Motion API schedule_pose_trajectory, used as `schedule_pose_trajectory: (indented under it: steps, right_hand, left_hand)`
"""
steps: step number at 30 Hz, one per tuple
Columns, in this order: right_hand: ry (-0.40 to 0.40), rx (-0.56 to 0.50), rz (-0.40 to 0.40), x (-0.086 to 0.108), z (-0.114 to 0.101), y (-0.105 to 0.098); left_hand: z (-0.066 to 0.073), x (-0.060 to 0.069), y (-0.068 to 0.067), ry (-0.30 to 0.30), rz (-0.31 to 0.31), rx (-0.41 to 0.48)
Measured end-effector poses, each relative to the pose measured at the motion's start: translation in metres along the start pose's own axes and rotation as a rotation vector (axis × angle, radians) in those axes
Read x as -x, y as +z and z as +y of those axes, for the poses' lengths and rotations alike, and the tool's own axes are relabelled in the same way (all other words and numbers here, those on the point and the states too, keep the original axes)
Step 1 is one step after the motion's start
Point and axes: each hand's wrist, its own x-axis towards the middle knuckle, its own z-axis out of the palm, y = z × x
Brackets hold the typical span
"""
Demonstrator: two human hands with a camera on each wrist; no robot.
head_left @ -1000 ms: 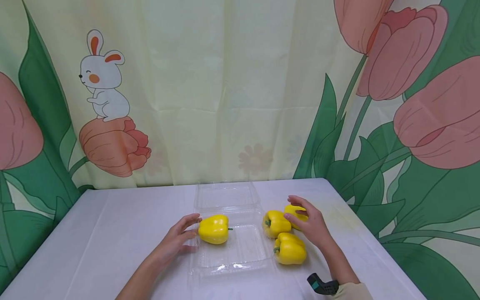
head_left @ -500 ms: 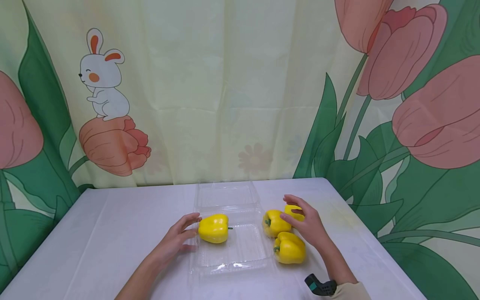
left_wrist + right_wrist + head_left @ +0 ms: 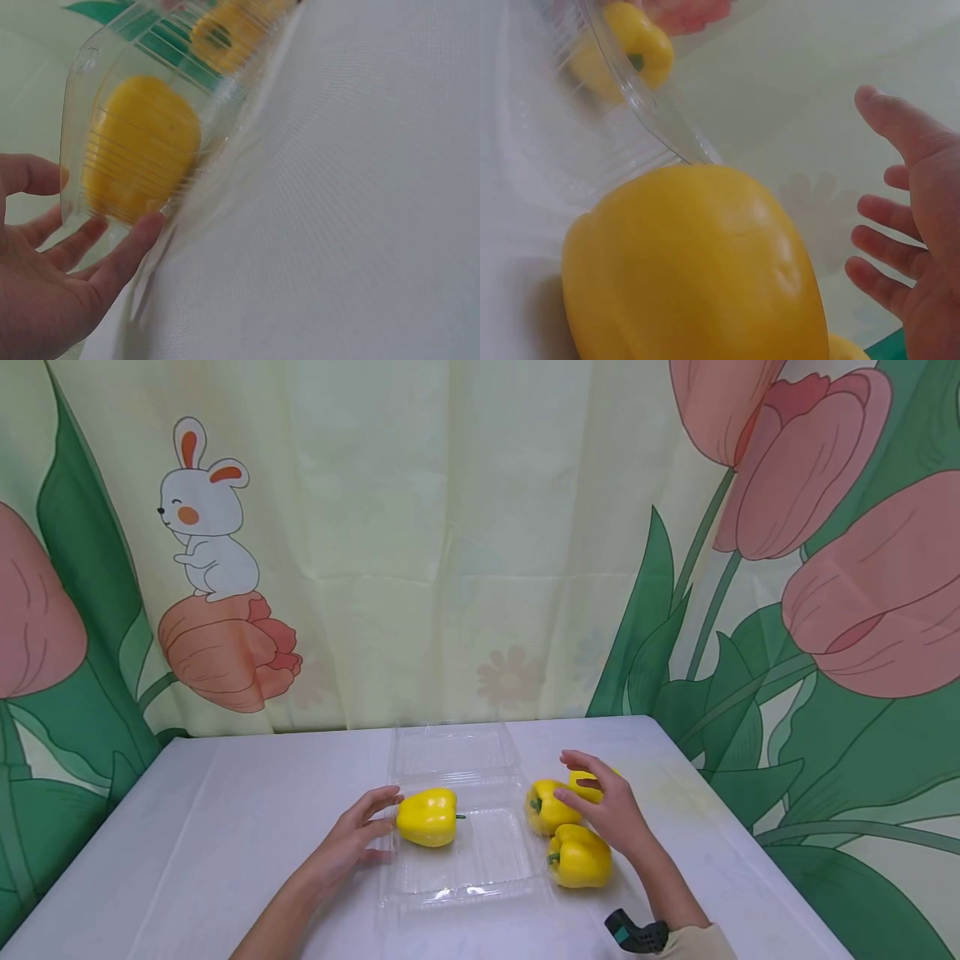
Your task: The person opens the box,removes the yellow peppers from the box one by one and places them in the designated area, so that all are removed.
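Observation:
A yellow bell pepper (image 3: 427, 817) lies on its side in the left part of a clear plastic clamshell box (image 3: 480, 887), its stem to the right. My left hand (image 3: 356, 831) touches the box's left wall with spread fingers; the left wrist view shows the fingertips (image 3: 154, 225) against the clear plastic. Right of the box sit a front yellow pepper (image 3: 582, 858), a middle one (image 3: 553, 810) and a back one (image 3: 581, 783), partly hidden behind my fingers. My right hand (image 3: 609, 802) hovers over these peppers with spread fingers, apart from the large pepper (image 3: 697, 262) in the right wrist view.
The box's lid (image 3: 453, 752) lies folded back toward the curtain. White cloth covers the table (image 3: 247, 810). A printed curtain (image 3: 375, 568) hangs behind its far edge. A black band (image 3: 636, 933) is on the right wrist.
My right hand has drifted a little to the left above the peppers, showing more of the back pepper's right side. The left hand, the box and the peppers stay in place.

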Motion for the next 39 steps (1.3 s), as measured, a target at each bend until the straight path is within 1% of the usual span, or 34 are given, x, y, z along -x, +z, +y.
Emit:
schedule_pose_trajectory:
  steps: [7, 12, 24, 32, 39]
  right_hand:
    - [-0.011, -0.002, 0.001, 0.000, 0.000, 0.002]
    - [-0.022, 0.000, 0.000, -0.001, 0.001, 0.004]
    - [-0.021, -0.018, -0.020, -0.001, -0.005, 0.008]
    - [-0.007, -0.007, -0.034, -0.002, -0.004, 0.012]
    - [-0.021, -0.004, -0.033, -0.002, -0.006, 0.014]
  left_hand:
    - [0.000, 0.000, 0.001, 0.000, 0.005, -0.003]
    - [0.000, -0.001, 0.001, -0.012, 0.012, -0.001]
    - [-0.001, -0.003, 0.001, -0.021, 0.011, -0.003]
    - [-0.002, -0.003, 0.000, -0.015, 0.009, 0.003]
    - [-0.002, -0.003, 0.000, -0.009, 0.008, 0.006]
